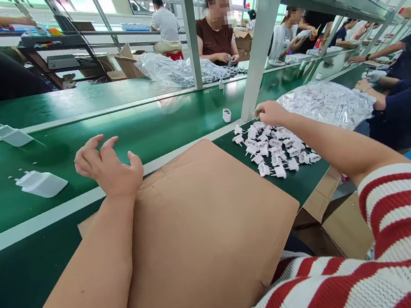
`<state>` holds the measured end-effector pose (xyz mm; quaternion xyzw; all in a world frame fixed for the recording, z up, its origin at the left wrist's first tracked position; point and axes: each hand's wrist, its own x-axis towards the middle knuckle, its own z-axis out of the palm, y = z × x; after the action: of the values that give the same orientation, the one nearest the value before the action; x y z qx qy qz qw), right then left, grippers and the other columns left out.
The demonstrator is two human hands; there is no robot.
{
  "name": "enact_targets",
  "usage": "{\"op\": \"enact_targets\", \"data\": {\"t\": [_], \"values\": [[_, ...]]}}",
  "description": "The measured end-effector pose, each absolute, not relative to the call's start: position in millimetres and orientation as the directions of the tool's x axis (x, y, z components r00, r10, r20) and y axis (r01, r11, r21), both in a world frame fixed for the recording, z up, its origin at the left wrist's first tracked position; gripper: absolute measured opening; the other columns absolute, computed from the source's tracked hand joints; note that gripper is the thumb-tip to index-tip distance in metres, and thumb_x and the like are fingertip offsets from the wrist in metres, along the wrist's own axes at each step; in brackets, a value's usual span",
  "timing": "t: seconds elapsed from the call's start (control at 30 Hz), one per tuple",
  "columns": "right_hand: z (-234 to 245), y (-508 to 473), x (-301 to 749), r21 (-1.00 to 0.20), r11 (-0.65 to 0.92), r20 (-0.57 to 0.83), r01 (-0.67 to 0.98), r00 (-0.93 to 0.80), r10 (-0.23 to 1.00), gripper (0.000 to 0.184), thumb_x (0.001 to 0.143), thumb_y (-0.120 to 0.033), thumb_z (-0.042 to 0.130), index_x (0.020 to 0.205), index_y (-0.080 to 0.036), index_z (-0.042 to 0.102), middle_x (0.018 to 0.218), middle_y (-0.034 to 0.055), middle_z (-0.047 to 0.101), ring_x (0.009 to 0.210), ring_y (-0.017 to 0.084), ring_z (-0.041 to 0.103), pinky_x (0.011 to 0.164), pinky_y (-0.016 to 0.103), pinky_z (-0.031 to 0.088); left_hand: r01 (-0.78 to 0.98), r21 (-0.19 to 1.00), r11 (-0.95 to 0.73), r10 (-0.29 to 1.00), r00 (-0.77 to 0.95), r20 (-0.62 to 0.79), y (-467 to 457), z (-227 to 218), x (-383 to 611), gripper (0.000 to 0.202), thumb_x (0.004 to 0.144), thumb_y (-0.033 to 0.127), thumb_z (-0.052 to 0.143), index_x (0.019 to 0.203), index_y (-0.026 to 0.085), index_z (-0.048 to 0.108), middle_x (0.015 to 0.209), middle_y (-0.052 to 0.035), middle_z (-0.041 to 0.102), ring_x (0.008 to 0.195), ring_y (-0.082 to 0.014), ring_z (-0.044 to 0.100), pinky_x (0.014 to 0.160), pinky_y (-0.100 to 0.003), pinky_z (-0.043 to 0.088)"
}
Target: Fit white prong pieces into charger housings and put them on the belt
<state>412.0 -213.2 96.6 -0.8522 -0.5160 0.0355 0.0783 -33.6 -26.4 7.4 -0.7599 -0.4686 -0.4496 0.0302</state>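
The one head-worn camera looks forward and down, close above the brown cardboard (209,222).

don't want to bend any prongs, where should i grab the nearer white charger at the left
Likely best: pinch the white charger by its smooth blunt end, coming from above right; it lies with its prongs pointing left, away from that end.

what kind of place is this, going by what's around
Probably a factory assembly line: a long green work surface runs through the room, a pile of small white plug pieces lies on the near side, and several people, including a person in a brown top, sit along it.
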Motion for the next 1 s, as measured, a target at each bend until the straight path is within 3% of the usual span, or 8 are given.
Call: {"op": "enact_targets", "data": {"t": [0.1,0.23,0.43,0.5,0.6,0.67,0.83,1.0], "values": [[85.0,-202.0,380.9,-0.230,-0.342,-0.006,0.911,0.351,0.937,0.048,0.088,-0.011,0.058,0.133,-0.015,0.074,0.135,0.0126,0.075,0.120,0.029,0.069,0.100,0.035,0.054,0.731,0.368,-0.574,0.677,0.172,0.716,-24.9,7.4,-34.0,0.058,0.080,0.029,0.068,0.136,0.013,0.062,0.154,-0.0209,0.050,0.147,-0.0407,0.038,0.118,-0.057,0.029],[70.9,-180.4,358.8,-0.209,-0.422,-0.077,0.882,0.416,0.906,0.057,0.080,-0.012,0.069,0.137,-0.012,0.070,0.134,0.0168,0.074,0.114,0.032,0.069,0.095,0.036,0.055,0.741,0.324,-0.588,0.650,0.195,0.735,-23.9,8.5,-34.2,0.055,0.080,0.028,0.068,0.132,0.011,0.065,0.152,-0.0219,0.053,0.145,-0.0410,0.041,0.117,-0.057,0.031],[76.4,-186.7,344.2,-0.308,-0.341,0.041,0.888,0.371,0.928,0.052,0.076,-0.009,0.065,0.127,-0.011,0.072,0.117,0.0142,0.076,0.098,0.026,0.069,0.082,0.031,0.053,0.715,0.315,-0.624,0.649,0.251,0.718,-32.0,14.0,-33.4,0.052,0.080,0.022,0.066,0.131,0.015,0.065,0.153,-0.0218,0.054,0.145,-0.0405,0.043,0.120,-0.058,0.031],[78.8,-201.3,325.7,-0.481,-0.249,0.063,0.841,0.316,0.947,0.052,0.076,-0.012,0.068,0.128,-0.012,0.070,0.112,0.0120,0.076,0.089,0.022,0.069,0.080,0.031,0.054,0.692,0.338,-0.638,0.670,0.283,0.687,-34.8,15.0,-31.2,0.054,0.078,0.020,0.066,0.132,0.018,0.065,0.155,-0.0206,0.052,0.148,-0.0406,0.041,0.123,-0.059,0.029],[74.3,-228.6,283.3,-0.845,-0.056,0.012,0.531,0.124,0.992,0.073,0.075,-0.018,0.075,0.146,-0.021,0.057,0.106,0.0049,0.076,0.075,0.016,0.070,0.075,0.031,0.057,0.663,0.366,-0.653,0.685,0.310,0.659,-35.1,13.2,-26.7,0.056,0.074,0.018,0.066,0.130,0.021,0.067,0.154,-0.0190,0.054,0.149,-0.0411,0.040,0.124,-0.059,0.028],[66.9,-245.9,253.0,-0.920,0.043,0.027,0.389,-0.047,0.999,0.063,0.077,-0.020,0.074,0.138,-0.024,0.062,0.103,0.0028,0.075,0.072,0.013,0.068,0.072,0.029,0.057,0.657,0.355,-0.665,0.680,0.336,0.652,-32.7,10.0,-24.2,0.053,0.074,0.018,0.064,0.126,0.021,0.069,0.151,-0.0185,0.057,0.147,-0.0404,0.043,0.124,-0.058,0.029],[49.1,-273.3,208.2,-0.770,0.226,0.087,0.596,-0.252,0.964,0.020,0.075,-0.007,0.071,0.092,-0.016,0.076,0.104,0.0064,0.066,0.071,0.011,0.059,0.066,0.025,0.050,0.732,0.252,-0.633,0.702,0.407,0.584,-26.2,-0.3,-24.2,0.040,0.078,0.022,0.058,0.116,0.020,0.070,0.138,-0.0172,0.066,0.138,-0.0366,0.053,0.121,-0.050,0.036],[39.3,-285.8,208.6,-0.651,0.280,0.095,0.706,-0.290,0.952,0.015,0.079,-0.004,0.070,0.087,-0.015,0.076,0.099,0.0066,0.064,0.076,0.015,0.065,0.067,0.027,0.049,0.775,0.179,-0.606,0.722,0.441,0.533,-27.2,1.2,-25.2,0.037,0.080,0.023,0.056,0.113,0.018,0.070,0.133,-0.0181,0.068,0.133,-0.0371,0.054,0.115,-0.048,0.038]]}}
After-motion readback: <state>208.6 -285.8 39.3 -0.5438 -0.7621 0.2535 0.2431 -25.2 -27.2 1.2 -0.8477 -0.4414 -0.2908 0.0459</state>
